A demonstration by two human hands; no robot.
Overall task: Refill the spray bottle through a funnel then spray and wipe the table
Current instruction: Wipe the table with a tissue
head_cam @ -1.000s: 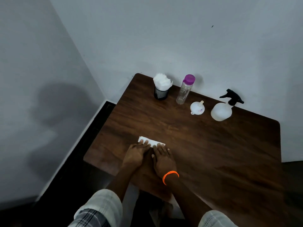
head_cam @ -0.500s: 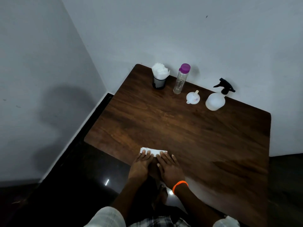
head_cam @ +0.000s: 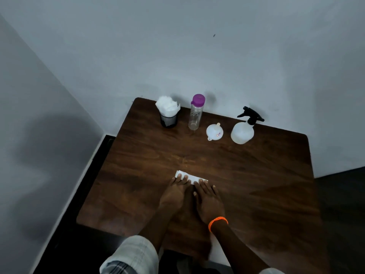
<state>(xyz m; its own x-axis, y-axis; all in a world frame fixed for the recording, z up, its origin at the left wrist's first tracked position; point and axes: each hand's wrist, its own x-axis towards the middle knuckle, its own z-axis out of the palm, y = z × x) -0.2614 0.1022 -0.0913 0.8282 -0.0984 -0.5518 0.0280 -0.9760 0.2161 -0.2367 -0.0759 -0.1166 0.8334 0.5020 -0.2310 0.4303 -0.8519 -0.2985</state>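
Near edge of tissue (head_cam: 191, 177) hidden under fingertips; liquid levels unreadable in the dim light. One each along upper table (head_cam: 256, 184) edge: tissue cup (head_cam: 168, 119), bottle (head_cam: 195, 112), funnel (head_cam: 214, 131), sprayer (head_cam: 243, 129). Left hand (head_cam: 173, 194) and right hand (head_cam: 209, 200), fingers straight, press tissue flat at center frame, further from near edge than 0.5 s ago.

Both forearms reach forward side by side. The left hand (head_cam: 173, 194) and the right hand (head_cam: 207, 200) lie palm down, close together, with straight fingers (head_cam: 202, 184) pressing flat. An orange band (head_cam: 217, 222) circles the right wrist; light sleeves cover the upper forearms.
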